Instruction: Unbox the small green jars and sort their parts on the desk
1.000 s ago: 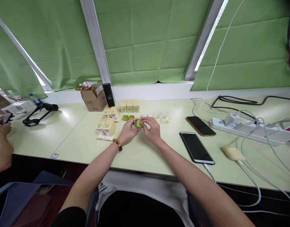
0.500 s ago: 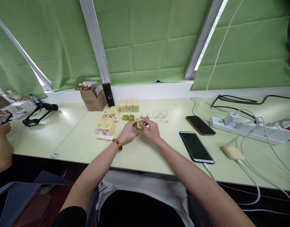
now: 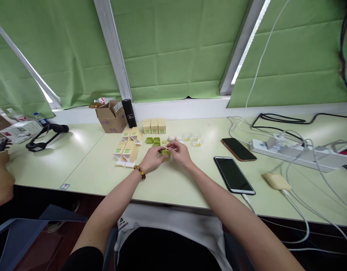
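A small green case (image 3: 165, 153) is between my two hands near the middle of the table. My left hand (image 3: 153, 159) has its fingers closed around the case's left side. From the right, my right hand (image 3: 180, 153) pinches at the case's top edge; anything tiny between those fingertips is hidden. Just beyond my hands lie small yellow pieces (image 3: 164, 142). Open green case parts (image 3: 149, 140) stand behind my left hand. White cylinders (image 3: 175, 138) and clear round containers with yellow bits (image 3: 196, 144) sit behind my right hand.
Several cream boxes (image 3: 130, 150) stand left of my hands, with more boxes (image 3: 154, 126) behind. Farther back are a cardboard box (image 3: 112, 117) and a black bottle (image 3: 129, 113). Two phones (image 3: 234, 175) and a power strip (image 3: 292, 153) lie right. Another person's hand (image 3: 2, 177) is far left.
The green case, earlier rounded and upright-looking in both hands, is now lower and turned, with a boxier side showing. My right fingers have shifted to its top edge.
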A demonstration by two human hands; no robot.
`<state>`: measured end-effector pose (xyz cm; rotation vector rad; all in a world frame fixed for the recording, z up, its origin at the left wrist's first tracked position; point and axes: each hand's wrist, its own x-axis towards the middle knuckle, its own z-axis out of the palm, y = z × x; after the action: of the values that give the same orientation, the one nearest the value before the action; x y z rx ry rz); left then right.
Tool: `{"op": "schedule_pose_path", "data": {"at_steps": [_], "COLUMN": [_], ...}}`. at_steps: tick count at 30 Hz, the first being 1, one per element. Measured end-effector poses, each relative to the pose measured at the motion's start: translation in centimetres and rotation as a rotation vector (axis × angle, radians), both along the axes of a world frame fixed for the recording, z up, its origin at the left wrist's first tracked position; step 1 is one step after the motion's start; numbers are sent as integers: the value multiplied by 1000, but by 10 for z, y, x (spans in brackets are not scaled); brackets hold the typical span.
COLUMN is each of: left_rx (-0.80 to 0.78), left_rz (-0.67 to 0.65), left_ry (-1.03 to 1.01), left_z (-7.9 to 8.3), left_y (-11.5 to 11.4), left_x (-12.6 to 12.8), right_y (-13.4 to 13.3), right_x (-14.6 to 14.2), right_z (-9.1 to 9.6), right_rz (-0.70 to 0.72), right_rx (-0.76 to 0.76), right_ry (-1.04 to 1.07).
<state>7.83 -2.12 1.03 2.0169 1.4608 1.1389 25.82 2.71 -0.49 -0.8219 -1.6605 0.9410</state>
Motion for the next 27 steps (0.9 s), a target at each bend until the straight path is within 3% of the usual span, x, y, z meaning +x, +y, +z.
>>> {"op": "schedule_pose_path", "data": {"at_steps": [6,13,19,27], "left_rx": [58,64,95,-29], "left_rz": [74,67,103,29], "left_ry": [-196,-397,-719,-931], "left_z": [2,4,7,-2], "left_y": [8,13,18,27], "left_x": [-5,-6,-12,-17], "right_y": [4,0,5,-4], "right_x": [3,-6,0,-4], "right_z": [3,1,2,7], "right_rz": [172,98,75,54], "right_rx": [-45,-53,-79,-4], "right_ry": [125,117,175,312]}}
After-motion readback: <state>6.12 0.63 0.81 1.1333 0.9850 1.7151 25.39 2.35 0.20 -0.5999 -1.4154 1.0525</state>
